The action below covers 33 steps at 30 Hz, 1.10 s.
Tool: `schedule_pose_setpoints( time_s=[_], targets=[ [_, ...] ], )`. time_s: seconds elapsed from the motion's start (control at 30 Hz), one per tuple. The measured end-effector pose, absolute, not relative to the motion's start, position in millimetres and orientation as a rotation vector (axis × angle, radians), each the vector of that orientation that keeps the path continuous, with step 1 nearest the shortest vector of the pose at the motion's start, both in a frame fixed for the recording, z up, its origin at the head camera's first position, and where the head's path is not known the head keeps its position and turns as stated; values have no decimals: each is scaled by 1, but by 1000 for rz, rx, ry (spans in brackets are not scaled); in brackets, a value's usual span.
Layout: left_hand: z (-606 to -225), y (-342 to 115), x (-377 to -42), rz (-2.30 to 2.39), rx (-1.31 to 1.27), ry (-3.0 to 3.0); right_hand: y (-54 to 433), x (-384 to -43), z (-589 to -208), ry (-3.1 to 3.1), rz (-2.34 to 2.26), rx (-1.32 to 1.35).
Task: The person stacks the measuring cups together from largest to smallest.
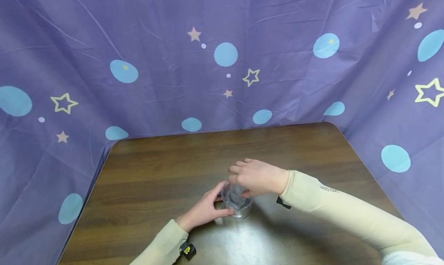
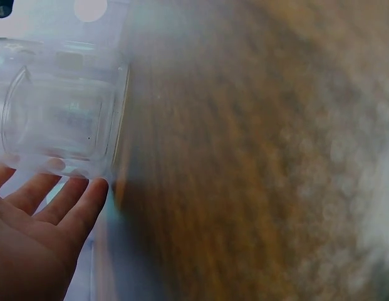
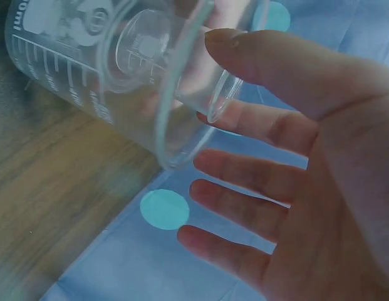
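Note:
A large clear glass beaker (image 1: 239, 215) with white graduation marks stands on the table. My left hand (image 1: 204, 209) holds it around the side, thumb nearer me and fingers on the far side; the left wrist view shows those fingertips against the glass (image 2: 62, 119). From above, my right hand (image 1: 258, 176) pinches the rim of a small beaker (image 3: 144, 47) between thumb and index finger. Most of the small beaker is inside the large one, its rim above the large rim. The other right fingers extend outside the glass. Whether a third beaker sits between them, I cannot tell.
The brown wooden table (image 1: 156, 172) has rounded far corners. A purple curtain (image 1: 156, 45) with stars and blue dots hangs behind it and along both sides. Small dark devices (image 1: 187, 250) are strapped at the wrists.

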State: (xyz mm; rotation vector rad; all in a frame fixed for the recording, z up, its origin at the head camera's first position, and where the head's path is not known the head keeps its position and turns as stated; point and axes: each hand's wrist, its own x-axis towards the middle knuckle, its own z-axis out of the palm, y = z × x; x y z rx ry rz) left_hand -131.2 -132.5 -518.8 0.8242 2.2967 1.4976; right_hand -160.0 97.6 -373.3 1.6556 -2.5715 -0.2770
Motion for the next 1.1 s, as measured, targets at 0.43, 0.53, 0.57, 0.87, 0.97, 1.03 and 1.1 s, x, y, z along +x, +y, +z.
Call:
schedule_pose_setpoints(
  time_s=[0.43,0.53,0.57,0.87,0.97,1.03,1.1],
  targets=[
    [-518,-132,-131,1509,824,2284,98,-162,-391,-2502,-291,1676],
    [-519,-132,-131,1514,821,2280,97,-162,-394,-2486,-284,1671],
    [-520,-132,-131,1516,819,2278,97,-162,-395,-2482,-283,1668],
    [-519,-132,-133,1512,823,2285,96,-163,-401,-2474,-303,1651],
    [-518,-131,-133,1505,817,2284,95,-163,-402,-2463,-312,1651],
    [-518,-131,-132,1500,810,2279,95,-163,-403,-2455,-315,1651],
    [-518,-132,-131,1499,805,2269,94,-162,-404,-2450,-316,1648]
  ],
)
